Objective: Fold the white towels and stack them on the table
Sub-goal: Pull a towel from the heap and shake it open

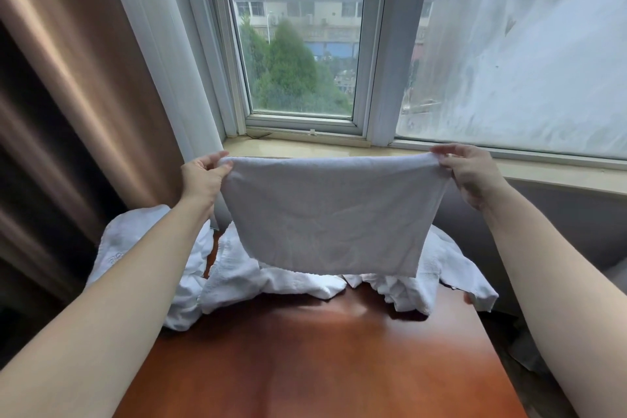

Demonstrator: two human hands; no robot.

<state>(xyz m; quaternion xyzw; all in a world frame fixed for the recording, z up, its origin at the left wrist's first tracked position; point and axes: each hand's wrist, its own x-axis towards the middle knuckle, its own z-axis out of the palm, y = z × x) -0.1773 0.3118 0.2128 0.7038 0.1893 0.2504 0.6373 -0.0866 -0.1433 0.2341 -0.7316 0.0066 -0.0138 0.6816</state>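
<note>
Towel (325, 214), pinched by left hand (203, 176) and right hand (471, 173), hides part of the pile (237, 275).

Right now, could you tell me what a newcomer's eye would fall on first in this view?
First, the white towel stretched out in mid-air at the centre, the left hand and right hand each pinching a top corner. Below and behind it, a pile of unfolded towels sprawls across the far end of the reddish-brown table. Beyond, a window shows trees and buildings.
</note>
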